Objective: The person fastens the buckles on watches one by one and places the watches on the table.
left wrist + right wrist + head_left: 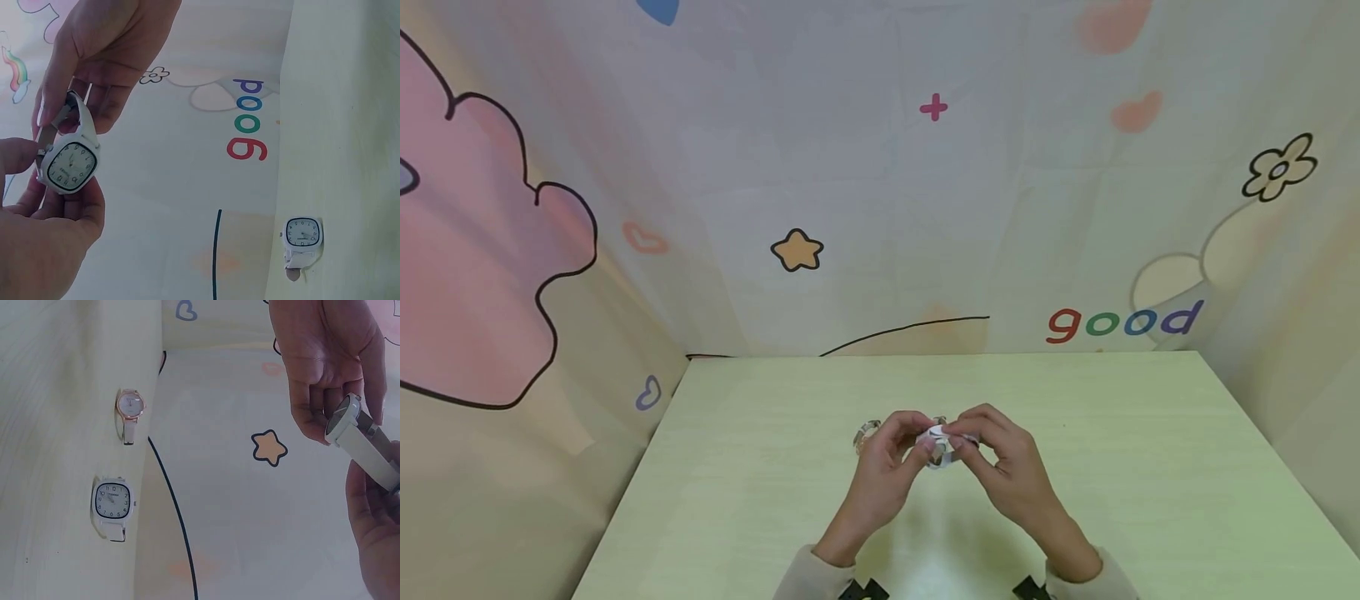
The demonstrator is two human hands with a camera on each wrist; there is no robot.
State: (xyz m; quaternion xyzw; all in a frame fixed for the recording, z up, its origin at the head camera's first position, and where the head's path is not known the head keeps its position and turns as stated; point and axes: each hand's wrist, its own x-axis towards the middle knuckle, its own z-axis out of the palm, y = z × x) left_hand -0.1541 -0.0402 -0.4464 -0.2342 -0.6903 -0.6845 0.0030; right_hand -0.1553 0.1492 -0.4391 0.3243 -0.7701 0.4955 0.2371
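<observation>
A white wristwatch (938,454) with a squarish dial is held up between both hands, above the table. My left hand (882,477) pinches its case, the thumb at the case's side and the fingers behind. My right hand (1009,468) pinches the white strap (365,453), whose underside looks brownish. The dial (72,166) faces the left wrist camera. Beyond the hands, a second white square watch (112,500) stands on the table, mostly hidden in the head view. A smaller round watch (130,405) with a rose-gold rim and pale strap stands left of it.
The pale table (1150,467) reaches back to a printed cloth backdrop (880,167), which also hangs along both sides. Both standing watches are just past the fingers, toward the table's far part.
</observation>
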